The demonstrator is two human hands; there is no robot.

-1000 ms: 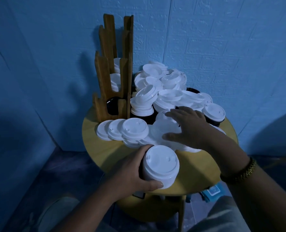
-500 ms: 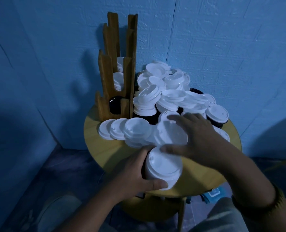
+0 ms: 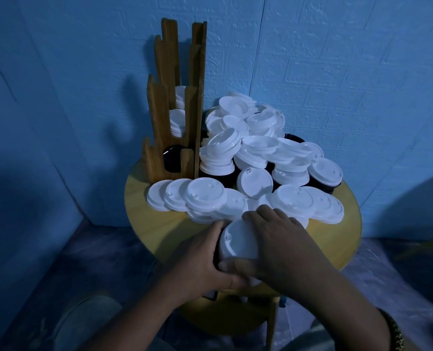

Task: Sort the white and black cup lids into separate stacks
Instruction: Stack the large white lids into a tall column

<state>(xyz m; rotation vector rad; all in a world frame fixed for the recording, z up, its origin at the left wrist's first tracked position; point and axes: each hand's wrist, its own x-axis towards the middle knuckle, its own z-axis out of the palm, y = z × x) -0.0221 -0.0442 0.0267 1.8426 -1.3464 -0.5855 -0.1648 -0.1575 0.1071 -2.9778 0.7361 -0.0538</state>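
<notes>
The left hand (image 3: 200,262) and right hand (image 3: 278,245) are curling their fingers round a stack of round white plastic lids (image 3: 237,243) at the near edge of the round yellow table (image 3: 337,225). The big heap of white and black lids (image 3: 250,138) behind is seemingly waiting unsorted.

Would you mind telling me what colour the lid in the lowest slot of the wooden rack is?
That lid is black; head view.

2 hands (image 3: 200,259) (image 3: 281,244), 1 tbl (image 3: 154,224), 1 rack (image 3: 159,110), dozens white lids (image 3: 258,145)
</notes>
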